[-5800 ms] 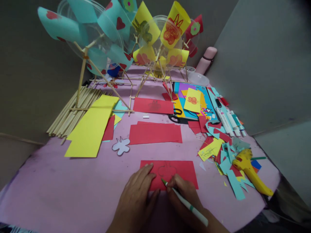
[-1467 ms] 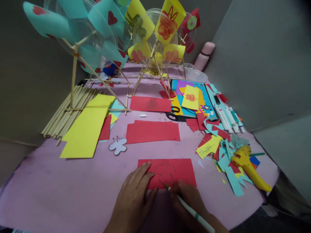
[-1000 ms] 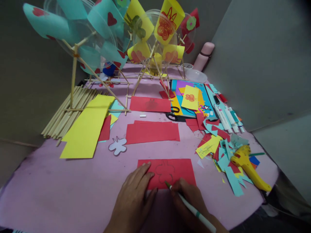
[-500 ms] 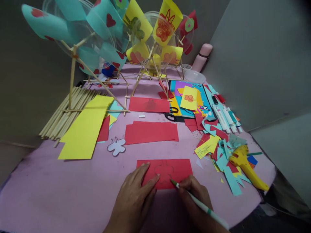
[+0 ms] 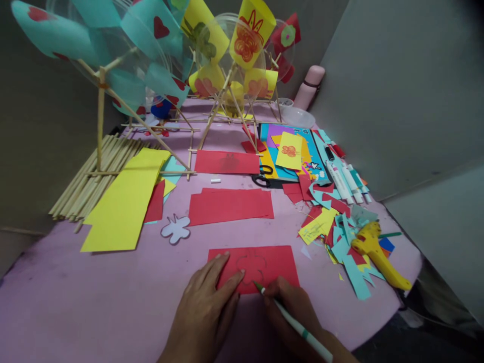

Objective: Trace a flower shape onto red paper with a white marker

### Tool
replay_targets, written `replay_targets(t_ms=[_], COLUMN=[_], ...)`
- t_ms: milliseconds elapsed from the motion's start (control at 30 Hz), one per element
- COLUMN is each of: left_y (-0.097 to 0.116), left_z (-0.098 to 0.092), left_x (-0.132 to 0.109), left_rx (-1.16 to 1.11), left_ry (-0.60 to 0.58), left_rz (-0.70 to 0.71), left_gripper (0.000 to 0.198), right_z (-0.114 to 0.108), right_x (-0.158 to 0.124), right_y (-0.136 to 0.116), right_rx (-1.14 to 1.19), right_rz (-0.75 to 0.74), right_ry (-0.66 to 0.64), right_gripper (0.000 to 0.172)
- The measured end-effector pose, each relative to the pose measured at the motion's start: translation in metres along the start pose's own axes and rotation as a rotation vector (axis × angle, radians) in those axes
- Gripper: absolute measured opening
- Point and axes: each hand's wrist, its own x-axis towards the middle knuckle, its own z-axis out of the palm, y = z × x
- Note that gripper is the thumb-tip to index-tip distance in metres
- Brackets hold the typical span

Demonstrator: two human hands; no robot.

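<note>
Under my hands lies a red paper rectangle (image 5: pixel 278 262) with a dark butterfly-like outline on it. My left hand (image 5: pixel 206 297) rests flat on its left part, fingers apart, holding nothing. A white marker with a green tip (image 5: pixel 289 318) is pinched in my right hand (image 5: pixel 293 307), its tip at the lower edge of the outline. A white butterfly cutout (image 5: pixel 176 229) lies to the upper left. Beyond the drawn sheet are overlapping red sheets (image 5: pixel 231 205) and another red sheet with a dark drawing (image 5: pixel 212 162).
Stick frames with cyan and yellow paper wheels (image 5: pixel 151 33) stand at the back. Yellow sheets (image 5: pixel 124 201) and a stick bundle (image 5: pixel 94 176) lie left. Scissors (image 5: pixel 260 180), markers (image 5: pixel 339 182), paper scraps (image 5: pixel 353 272) and a yellow glue gun (image 5: pixel 383 262) lie right.
The marker tip has moved left and slightly down along the outline with my right hand. My left hand stays on the paper. The whole view has shifted slightly.
</note>
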Motion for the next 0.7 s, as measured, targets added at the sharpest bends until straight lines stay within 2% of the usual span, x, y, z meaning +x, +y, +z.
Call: replay_targets(t_ms=[300,433,700], left_y=[0.0,0.001,0.002], left_z=[-0.001,-0.001,-0.002], left_x=[0.001,0.0,-0.001], left_rx=[-0.013,-0.017,-0.009], left_ry=[-0.009,-0.018,0.006], left_rz=[0.006,0.001,-0.006], left_gripper=[0.033,0.033,0.032], right_z=[0.01,0.005,-0.002], right_x=[0.007,0.001,-0.002], right_y=[0.012,0.009,0.004], right_rx=[-0.136,-0.106,-0.071], right_rz=[-0.013,-0.066,-0.044], right_ry=[-0.073,-0.016,-0.002], right_gripper=[0.014,0.013,0.013])
